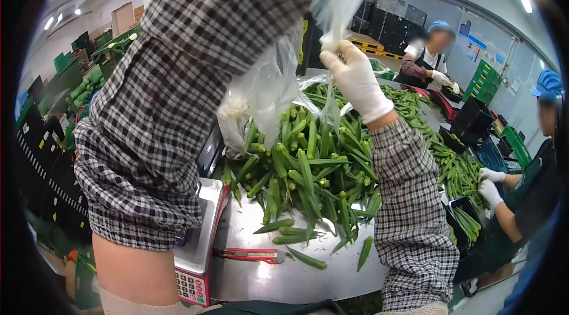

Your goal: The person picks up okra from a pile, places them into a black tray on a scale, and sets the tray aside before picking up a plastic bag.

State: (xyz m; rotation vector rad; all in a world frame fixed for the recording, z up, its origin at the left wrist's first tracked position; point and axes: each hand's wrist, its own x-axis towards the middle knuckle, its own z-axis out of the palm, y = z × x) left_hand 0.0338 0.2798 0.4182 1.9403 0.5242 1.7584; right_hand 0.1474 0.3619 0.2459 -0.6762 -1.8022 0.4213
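My right hand, in a white glove, is raised above the okra heap with its fingers closed on a clear plastic bag. The gathered plastic runs upward from my fingers and out of the top of the view. My left arm, in a black-and-white checked sleeve, crosses the upper left; its hand does not show. More clear plastic hangs beside that sleeve, over the okra. The green pods lie piled on a metal table, several of them loose near its front edge.
A red-handled box cutter lies beside a scale at the left. Two co-workers in blue caps handle okra at the right. Black crates and green crates stand beyond. Stacked black crates fill the far left.
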